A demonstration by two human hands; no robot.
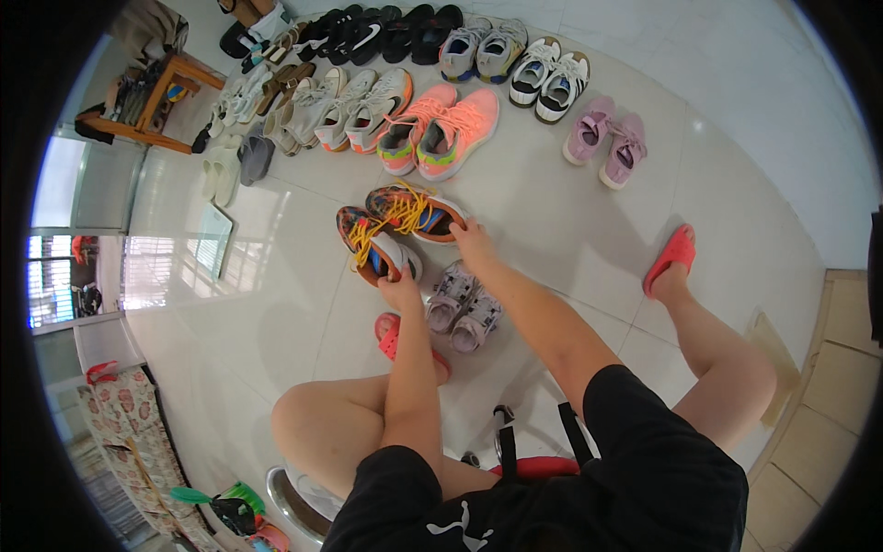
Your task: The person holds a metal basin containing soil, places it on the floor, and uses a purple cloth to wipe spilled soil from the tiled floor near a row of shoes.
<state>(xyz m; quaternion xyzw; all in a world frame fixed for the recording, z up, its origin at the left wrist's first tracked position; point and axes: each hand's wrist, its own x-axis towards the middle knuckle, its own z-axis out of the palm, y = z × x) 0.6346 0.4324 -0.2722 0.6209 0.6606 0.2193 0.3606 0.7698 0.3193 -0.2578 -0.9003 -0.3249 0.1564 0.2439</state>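
Observation:
My left hand (401, 293) pinches the heel of an orange-and-dark sneaker (377, 263) with yellow laces. Its matching sneaker (443, 224) is gripped at the heel by my right hand (472, 245). The two lie side by side, toes pointing away and to the left; whether their soles touch the floor I cannot tell. Just below and between my forearms stands a pair of pale patterned sneakers (476, 322). Beyond the held pair sits a pair of coral-pink sneakers (457, 136) with neon-green heels.
Rows of sneakers, slippers and black slides (366, 35) line the far floor. Mauve shoes (624, 152) stand at the right, near the white wall. Red slippers (670, 258) are on my feet. A white flat panel (213, 241) lies at the left, and a wooden stand (152, 106) is behind.

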